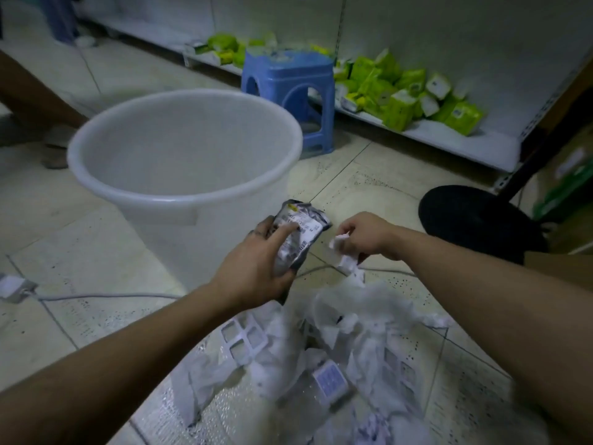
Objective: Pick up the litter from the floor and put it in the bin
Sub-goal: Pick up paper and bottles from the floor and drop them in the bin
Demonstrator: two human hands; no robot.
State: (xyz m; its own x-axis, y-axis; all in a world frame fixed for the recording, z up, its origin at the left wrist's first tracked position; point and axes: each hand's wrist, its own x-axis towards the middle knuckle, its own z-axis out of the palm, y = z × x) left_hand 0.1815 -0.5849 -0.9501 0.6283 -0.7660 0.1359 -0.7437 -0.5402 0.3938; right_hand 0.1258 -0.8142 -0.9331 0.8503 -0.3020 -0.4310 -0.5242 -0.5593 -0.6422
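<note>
My left grip (253, 266) clasps a grey foil packet (300, 234) beside the white bin (179, 142), my right grip (369, 234) pinching crumpled paper (345, 256).

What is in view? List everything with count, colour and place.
bin: one, translucent white, floor, left of centre
stool: one, blue, behind the bin
packets: many, green, low shelf at the back
litter pile: one, white, floor, bottom centre
wrapper: one, grey, held beside the bin
scrap: one, white, held above the litter pile
cable: one, grey, across the floor
left hand: one, grips the wrapper
right hand: one, pinches the scrap
</note>
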